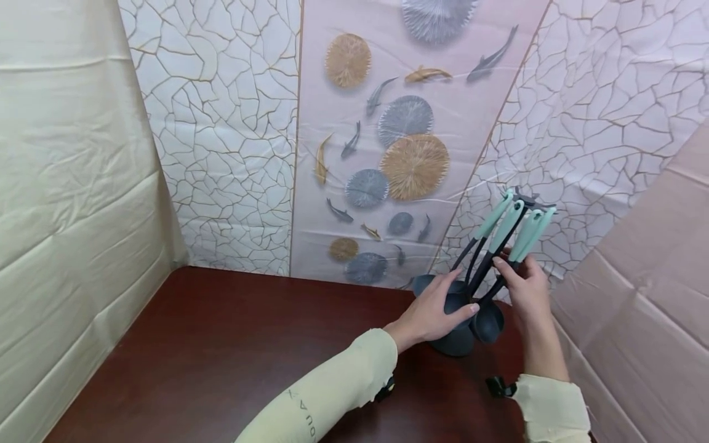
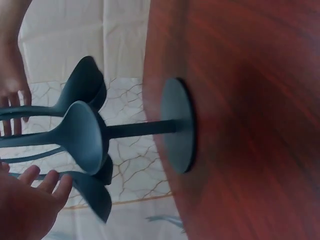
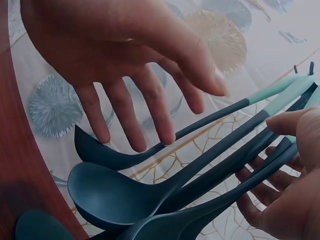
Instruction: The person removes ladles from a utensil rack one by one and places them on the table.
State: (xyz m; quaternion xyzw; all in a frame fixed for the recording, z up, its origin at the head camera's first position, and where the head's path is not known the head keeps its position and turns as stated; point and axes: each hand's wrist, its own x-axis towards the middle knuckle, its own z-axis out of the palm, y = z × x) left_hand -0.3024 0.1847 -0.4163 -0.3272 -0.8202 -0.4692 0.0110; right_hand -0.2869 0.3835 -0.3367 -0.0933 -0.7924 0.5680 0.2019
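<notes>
A kitchen utensil stand with a round dark base (image 1: 454,346) and a central pole (image 2: 142,129) stands on the table at the right. Several dark utensils with mint-green handles (image 1: 505,227) hang from its top, among them a ladle (image 3: 115,195). My left hand (image 1: 434,312) is beside the utensil heads, fingers spread and mostly straight; its fingertips are close to one hanging utensil (image 3: 105,155), and contact is unclear. Around the lower handles at the right is my right hand (image 1: 528,289), thumb in front and loosely extended fingers behind. No firm hold shows.
The dark red-brown table (image 1: 249,344) extends left of the stand. Behind it hangs a patterned cloth (image 1: 232,154) with fish and round motifs on its middle panel. A plain pinkish cloth (image 1: 637,295) closes the right side, a cream one (image 1: 72,184) the left.
</notes>
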